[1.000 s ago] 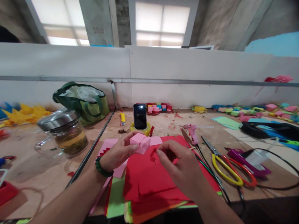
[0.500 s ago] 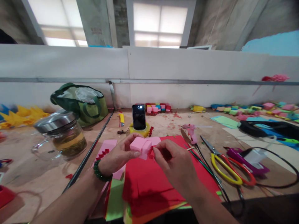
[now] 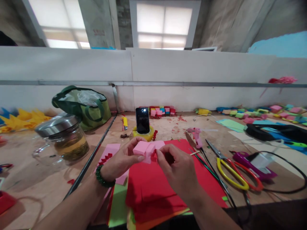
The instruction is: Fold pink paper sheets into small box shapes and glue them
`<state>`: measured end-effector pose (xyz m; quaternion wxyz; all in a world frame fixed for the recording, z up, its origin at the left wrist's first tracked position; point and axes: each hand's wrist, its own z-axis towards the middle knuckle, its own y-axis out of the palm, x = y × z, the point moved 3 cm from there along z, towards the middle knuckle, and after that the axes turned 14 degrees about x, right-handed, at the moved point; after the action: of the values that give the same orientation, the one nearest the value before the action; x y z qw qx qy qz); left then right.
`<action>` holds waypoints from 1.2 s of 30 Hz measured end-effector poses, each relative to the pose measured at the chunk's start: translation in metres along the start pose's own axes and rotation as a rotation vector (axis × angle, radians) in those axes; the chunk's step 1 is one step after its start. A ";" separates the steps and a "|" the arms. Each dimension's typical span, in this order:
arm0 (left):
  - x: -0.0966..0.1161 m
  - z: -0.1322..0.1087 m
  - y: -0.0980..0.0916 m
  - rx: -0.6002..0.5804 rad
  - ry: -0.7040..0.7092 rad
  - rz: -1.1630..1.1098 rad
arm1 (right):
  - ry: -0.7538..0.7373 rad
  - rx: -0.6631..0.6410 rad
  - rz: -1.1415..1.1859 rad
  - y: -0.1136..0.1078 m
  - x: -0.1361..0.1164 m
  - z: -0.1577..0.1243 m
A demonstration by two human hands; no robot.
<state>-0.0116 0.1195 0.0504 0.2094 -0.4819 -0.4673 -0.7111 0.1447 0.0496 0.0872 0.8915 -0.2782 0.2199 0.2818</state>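
My left hand (image 3: 127, 159), with a green bead bracelet at its wrist, grips a folded pink paper piece (image 3: 142, 148) between thumb and fingers. At the right side of that piece, my right hand (image 3: 176, 161) pinches a small red paper piece (image 3: 154, 156), partly hidden by the fingertips. Both hands are above a stack of red paper sheets (image 3: 153, 188). More pink paper (image 3: 112, 148) lies under and beside my left wrist, with a red zigzag strip (image 3: 105, 158) on it.
A phone (image 3: 142, 120) stands in a yellow tape roll (image 3: 146, 134). Scissors (image 3: 230, 172), a pink glue gun (image 3: 197, 137) and cables lie right. A glass tea jar (image 3: 69, 140) and green bag (image 3: 96, 111) stand left. Colourful paper pieces (image 3: 240, 111) line the back.
Both hands keep nearly the same place and grip. The fingers of my right hand have shifted very slightly at the red piece.
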 end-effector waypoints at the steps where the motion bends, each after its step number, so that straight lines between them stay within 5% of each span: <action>1: 0.000 0.000 0.000 -0.003 -0.001 0.002 | 0.016 -0.008 0.009 0.000 0.001 0.000; 15: -0.001 0.002 -0.004 -0.014 0.017 0.006 | 0.024 -0.001 0.068 0.000 0.003 -0.003; 19: 0.000 0.001 -0.004 -0.034 -0.017 -0.038 | -0.191 0.090 0.064 -0.011 0.004 -0.015; 24: 0.000 0.000 -0.004 -0.019 -0.025 -0.050 | -0.462 0.018 0.041 -0.006 0.005 -0.034; 36: -0.004 0.000 -0.006 -0.035 -0.058 -0.059 | -0.558 0.073 -0.126 0.004 0.009 -0.038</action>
<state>-0.0144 0.1215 0.0438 0.1663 -0.4920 -0.4745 -0.7108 0.1397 0.0322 0.0526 0.9428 -0.1708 -0.0418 0.2833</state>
